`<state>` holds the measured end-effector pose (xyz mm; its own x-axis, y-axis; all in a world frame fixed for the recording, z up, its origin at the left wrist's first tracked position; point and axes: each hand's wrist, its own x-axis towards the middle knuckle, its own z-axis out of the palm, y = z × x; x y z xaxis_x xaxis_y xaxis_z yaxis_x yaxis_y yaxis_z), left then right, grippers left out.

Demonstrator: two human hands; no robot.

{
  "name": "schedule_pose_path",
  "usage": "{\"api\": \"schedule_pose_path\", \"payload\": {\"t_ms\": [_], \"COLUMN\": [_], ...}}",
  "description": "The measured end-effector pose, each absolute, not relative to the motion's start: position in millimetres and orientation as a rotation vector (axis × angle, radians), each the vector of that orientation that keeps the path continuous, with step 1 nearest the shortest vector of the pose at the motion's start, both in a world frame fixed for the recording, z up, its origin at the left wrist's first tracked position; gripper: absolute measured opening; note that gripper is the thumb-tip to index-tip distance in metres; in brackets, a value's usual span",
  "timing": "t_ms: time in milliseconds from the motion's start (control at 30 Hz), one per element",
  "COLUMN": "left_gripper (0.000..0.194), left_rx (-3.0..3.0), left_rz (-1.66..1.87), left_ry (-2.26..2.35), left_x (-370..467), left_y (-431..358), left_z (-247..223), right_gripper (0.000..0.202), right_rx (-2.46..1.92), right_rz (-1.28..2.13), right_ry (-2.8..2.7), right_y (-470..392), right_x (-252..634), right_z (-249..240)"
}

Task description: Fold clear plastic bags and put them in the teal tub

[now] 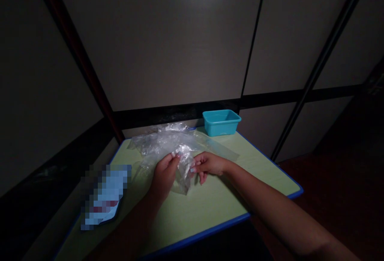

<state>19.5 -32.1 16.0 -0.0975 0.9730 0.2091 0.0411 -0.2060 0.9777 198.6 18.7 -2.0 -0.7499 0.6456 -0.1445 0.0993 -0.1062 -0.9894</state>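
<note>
A clear plastic bag (183, 170) hangs crumpled between my two hands, just above the table. My left hand (165, 173) pinches it from the left, thumb on top. From the right, my right hand (207, 164) grips the bag's edge between thumb and fingers, the other fingers curled below. Behind the hands lies a loose heap of clear plastic bags (159, 141), wrinkled and shiny. Whether the held bag is separate from this heap, I cannot tell. A flatter sheet of clear plastic (219, 148) stretches to the right behind my right hand.
The light green table (210, 209) has a blue edge. At its back right corner stands a turquoise plastic basket (222, 127). A blurred, light blue flat item (109, 193) lies at the left edge. Dark panelled cabinet doors (180, 53) rise right behind the table.
</note>
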Motion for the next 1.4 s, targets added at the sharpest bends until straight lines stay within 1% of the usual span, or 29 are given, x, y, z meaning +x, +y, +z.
{"api": "schedule_pose_path", "payload": {"t_ms": [100,300,467,600,700,833,1033,1267,1400], "left_gripper": [0.039,0.045,0.041,0.042,0.045,0.048,0.038,0.032,0.03], "left_rx": [1.266,1.194,1.255,1.256,1.26,1.344,1.442,1.533,1.571], "left_rz": [1.408,1.078,1.061,1.038,1.035,0.979,0.921,0.899,0.911], "left_ry": [1.178,1.101,1.194,1.228,1.266,1.371,1.39,1.417,1.475], "left_x": [9.8,2.2,-0.8,-5.3,-7.0,-7.2,-6.6,-5.5,-5.5], "left_y": [-26.0,-22.3,-17.8,-14.5,-13.9,-14.1,-14.4,-14.8,-12.6], "left_z": [19.2,21.6,16.1,17.2,19.6,21.6,19.5,17.0,13.5], "right_gripper": [0.044,0.043,0.046,0.048,0.042,0.032,0.033,0.039,0.036], "right_rx": [-0.795,-0.755,-0.77,-0.791,-0.775,-0.72,-0.798,-0.865,-0.925], "right_rz": [1.872,1.831,1.871,1.94,1.923,1.806,1.758,1.803,1.752], "right_ry": [-1.822,-1.942,-1.981,-1.978,-2.006,-2.096,-2.175,-2.197,-2.212], "right_y": [18.1,16.9,18.2,19.8,19.5,17.6,16.0,18.8,19.3], "right_x": [197.4,196.9,197.9,198.7,198.8,197.5,198.7,206.9,208.5], "right_z": [-2.6,-1.5,-4.6,-8.4,-7.7,-3.4,1.1,4.1,4.9]}}
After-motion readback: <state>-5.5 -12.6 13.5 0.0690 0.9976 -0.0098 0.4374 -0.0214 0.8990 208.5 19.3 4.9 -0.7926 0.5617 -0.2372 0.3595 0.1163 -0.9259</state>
